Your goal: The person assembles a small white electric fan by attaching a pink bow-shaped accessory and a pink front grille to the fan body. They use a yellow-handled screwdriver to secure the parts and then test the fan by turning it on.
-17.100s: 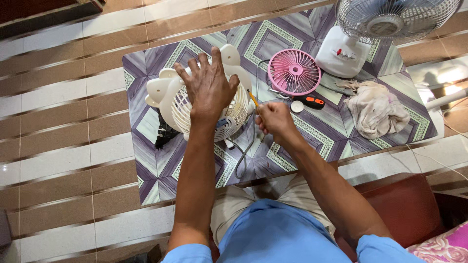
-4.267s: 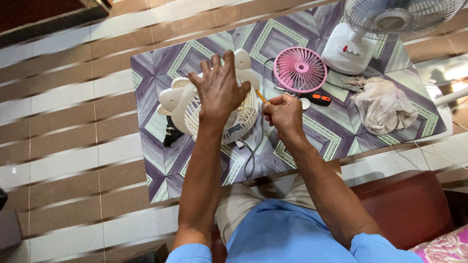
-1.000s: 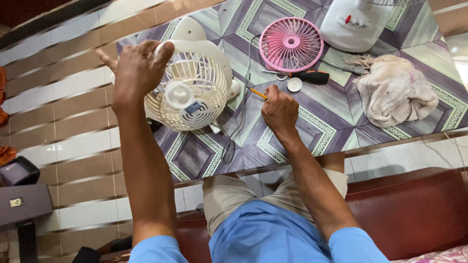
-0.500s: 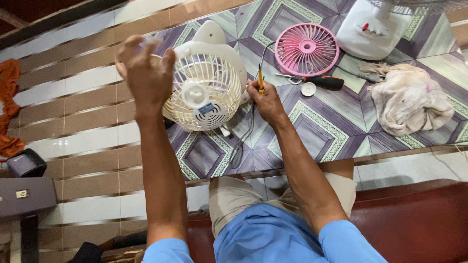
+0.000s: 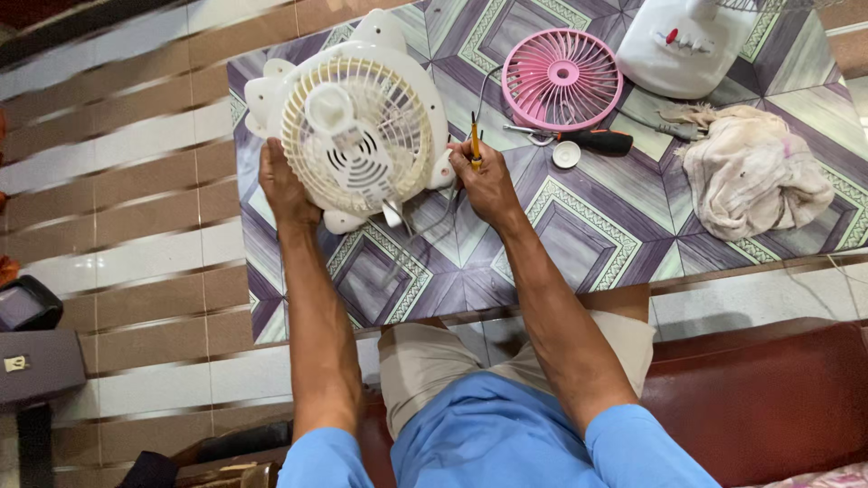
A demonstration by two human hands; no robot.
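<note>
A small cream-white fan (image 5: pixel 357 122) with a round grille lies on the patterned tabletop (image 5: pixel 579 235), its grille facing up toward me. My left hand (image 5: pixel 282 185) grips the fan's lower left rim. My right hand (image 5: pixel 484 181) rests against the fan's right side and is closed on a thin yellow-handled screwdriver (image 5: pixel 474 145) that points away from me. The fan's grey cord (image 5: pixel 411 248) trails toward me across the table.
A pink fan grille (image 5: pixel 561 79), a black-and-orange screwdriver (image 5: pixel 592 141), a small white cap (image 5: pixel 567 154) and a crumpled beige rag (image 5: pixel 755 172) lie to the right. A white fan base (image 5: pixel 683 45) stands at the back. Dark boxes (image 5: pixel 32 348) sit on the striped floor at left.
My left hand dropped from the fan's top to its lower left rim and the fan turned, grille up. My right hand stayed at the fan's right side with the screwdriver.
</note>
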